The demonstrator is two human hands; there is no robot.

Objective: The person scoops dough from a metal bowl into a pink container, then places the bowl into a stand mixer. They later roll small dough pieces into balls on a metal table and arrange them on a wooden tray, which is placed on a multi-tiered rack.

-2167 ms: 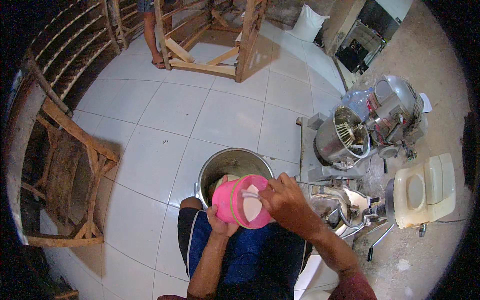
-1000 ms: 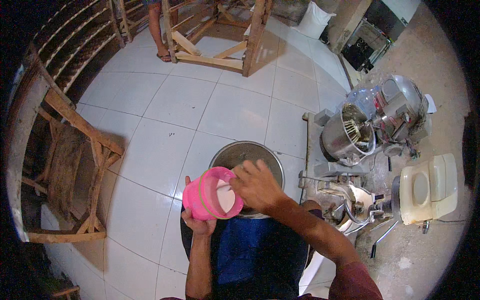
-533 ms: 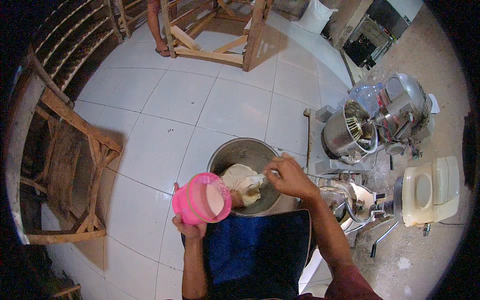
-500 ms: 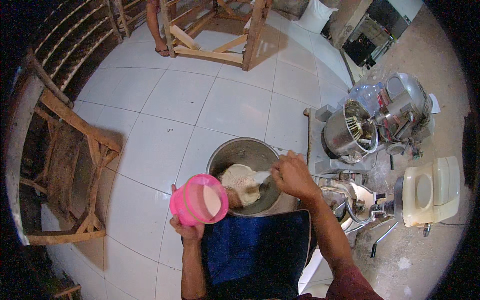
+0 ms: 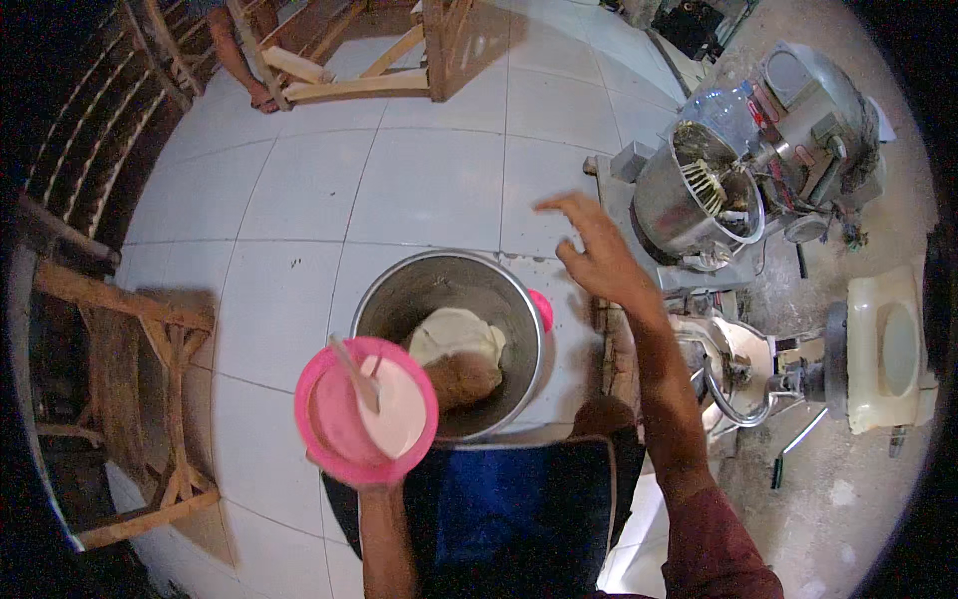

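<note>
My left hand (image 5: 371,491) holds up a pink tub (image 5: 334,407), mostly hidden beneath it. Inside the tub lies a pale, creamy-looking powder or paste (image 5: 401,404), with a spoon (image 5: 361,384) leaning in it. Just beyond stands a deep metal pot (image 5: 524,349), the tub overlapping its near left rim. A whitish mass (image 5: 457,334) and a brown heap (image 5: 464,377) sit in the pot. My right hand (image 5: 604,260) is raised to the right of the pot, fingers apart and nothing in them.
A mixer (image 5: 808,130) with a metal bowl (image 5: 671,205) and wire whisk stands at the right. Closer is a second machine with a cream-coloured housing (image 5: 878,349). Wooden frames (image 5: 190,419) stand left and at the back, where a person's leg (image 5: 232,50) shows. A pink object (image 5: 541,309) peeks from behind the pot.
The spoon has left my right hand and now rests in the tub. My right hand has lifted away from the pot. The tub has shifted left and nearer, its opening turned up more.
</note>
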